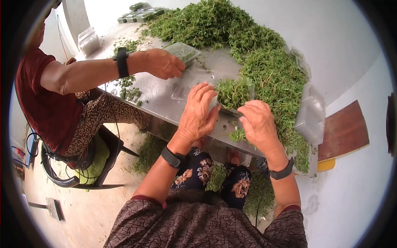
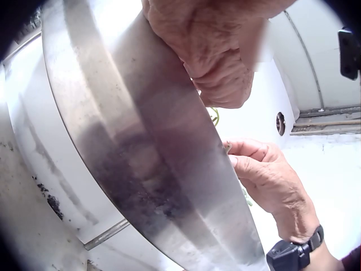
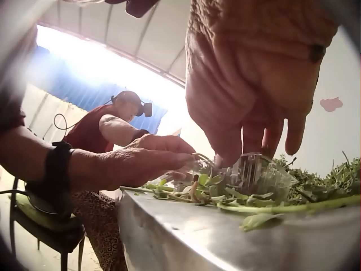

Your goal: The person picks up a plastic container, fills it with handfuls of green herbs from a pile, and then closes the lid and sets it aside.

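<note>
A clear plastic box (image 1: pixel 232 110) filled with leafy green sprigs (image 1: pixel 233 91) sits near the metal table's front edge. My left hand (image 1: pixel 199 109) grips the box's left side, fingers along its wall and thumb at the front. At the front right corner, my right hand (image 1: pixel 259 123) is bent over the box. Its thumb and index finger pinch a thin green stem (image 2: pixel 228 148) in the left wrist view. Loose sprigs (image 1: pixel 237 134) lie on the table edge below the box. In the right wrist view, the box (image 3: pixel 256 172) is partly hidden by my right hand.
A large heap of greens (image 1: pixel 264 62) covers the back and right of the table (image 1: pixel 163 108). Another person's hand (image 1: pixel 163 63) reaches to a lidded box (image 1: pixel 182 53). An open lid (image 1: pixel 192 82) lies between us. Clear containers (image 1: pixel 311 113) stand at right; filled boxes (image 1: pixel 140 15) are stacked behind.
</note>
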{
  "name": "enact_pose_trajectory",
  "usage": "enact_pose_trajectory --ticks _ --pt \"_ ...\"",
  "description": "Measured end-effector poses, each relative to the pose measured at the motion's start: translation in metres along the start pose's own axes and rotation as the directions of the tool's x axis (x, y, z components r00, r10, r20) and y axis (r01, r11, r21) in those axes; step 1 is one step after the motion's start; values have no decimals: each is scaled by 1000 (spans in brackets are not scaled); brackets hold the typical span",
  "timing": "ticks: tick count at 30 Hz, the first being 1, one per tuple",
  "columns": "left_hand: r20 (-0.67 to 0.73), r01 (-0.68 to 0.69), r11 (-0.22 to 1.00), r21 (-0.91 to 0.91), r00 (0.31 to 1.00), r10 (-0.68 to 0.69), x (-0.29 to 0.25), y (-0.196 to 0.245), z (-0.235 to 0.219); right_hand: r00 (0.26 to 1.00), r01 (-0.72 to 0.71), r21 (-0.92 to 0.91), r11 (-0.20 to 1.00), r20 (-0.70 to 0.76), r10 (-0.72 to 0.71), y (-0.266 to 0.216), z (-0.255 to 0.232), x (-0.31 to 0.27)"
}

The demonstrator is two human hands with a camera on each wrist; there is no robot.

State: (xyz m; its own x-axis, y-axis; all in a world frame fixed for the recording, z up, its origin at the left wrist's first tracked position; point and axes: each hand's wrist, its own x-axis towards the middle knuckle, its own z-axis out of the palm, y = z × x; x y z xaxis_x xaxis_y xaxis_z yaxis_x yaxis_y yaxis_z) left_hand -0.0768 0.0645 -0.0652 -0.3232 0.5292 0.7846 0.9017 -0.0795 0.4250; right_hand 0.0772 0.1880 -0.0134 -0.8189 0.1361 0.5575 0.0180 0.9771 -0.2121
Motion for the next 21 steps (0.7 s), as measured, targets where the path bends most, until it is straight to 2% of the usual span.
enact_pose_trajectory --ticks 2,4,9,12,14,21 --pt "-25 4 1000 -11 1000 -4 0 1 0 1000 5 -11 1000 -12 -5 -7 2 -1" --pt "-13 -20 1000 10 1000 20 0 1 -1 996 91 21 996 -12 -91 -15 1 0" --pt "41 -69 997 33 997 68 1 0 -4 995 78 114 990 44 -84 -25 -9 -5" --pt "125 -85 995 54 989 78 1 2 -6 999 47 126 991 -1 -47 -14 -18 -5" --pt "188 -68 993 96 981 49 2 3 -5 999 3 60 998 -32 -1 -10 -24 -1" --pt "179 -91 992 92 981 73 2 2 -4 995 83 54 995 49 -86 -6 -6 11"
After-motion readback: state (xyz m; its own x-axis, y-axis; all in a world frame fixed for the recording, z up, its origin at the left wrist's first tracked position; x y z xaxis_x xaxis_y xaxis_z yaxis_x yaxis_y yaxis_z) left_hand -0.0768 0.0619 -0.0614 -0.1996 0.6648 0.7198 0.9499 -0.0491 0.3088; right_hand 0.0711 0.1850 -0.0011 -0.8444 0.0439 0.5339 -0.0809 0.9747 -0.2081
